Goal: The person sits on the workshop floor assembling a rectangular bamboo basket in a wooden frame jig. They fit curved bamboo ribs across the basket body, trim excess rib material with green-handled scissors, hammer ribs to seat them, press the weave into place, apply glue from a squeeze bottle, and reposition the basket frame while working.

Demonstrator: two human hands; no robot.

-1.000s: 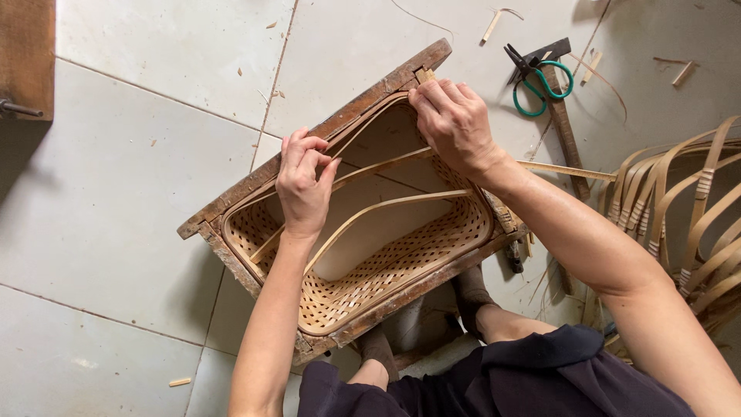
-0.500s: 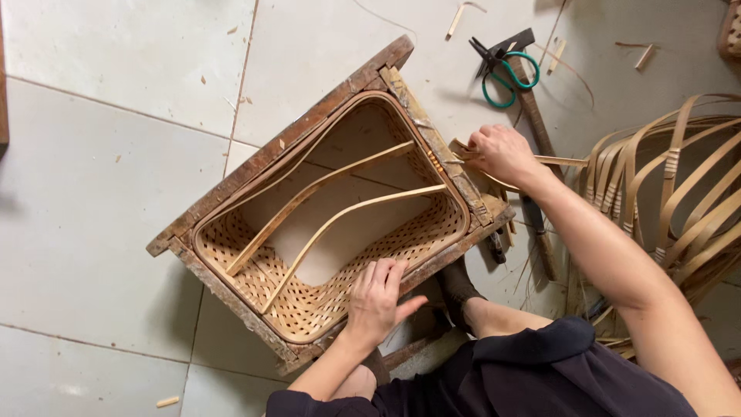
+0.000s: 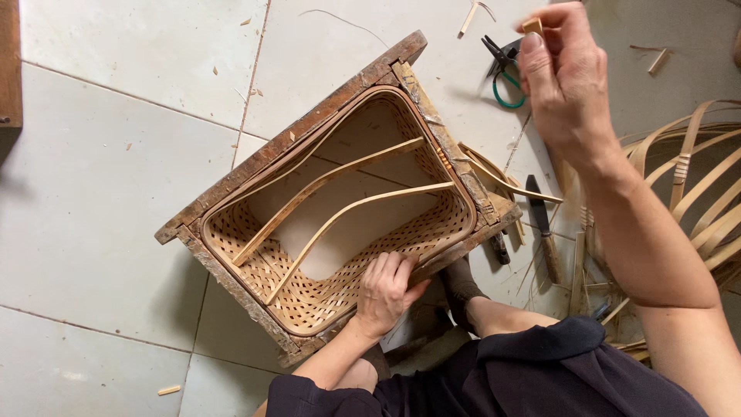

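While the woven basket is steadied in its wooden frame by the flat left hand, a small bamboo piece is pinched in the raised right hand. Walls are woven; the base centre is left open.

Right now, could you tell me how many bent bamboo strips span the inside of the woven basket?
2: the upper strip and the lower strip, both crossing the basket diagonally.

The woven basket sits inside the wooden frame on the floor; scissors and a knife lie right (bamboo strips farther right).
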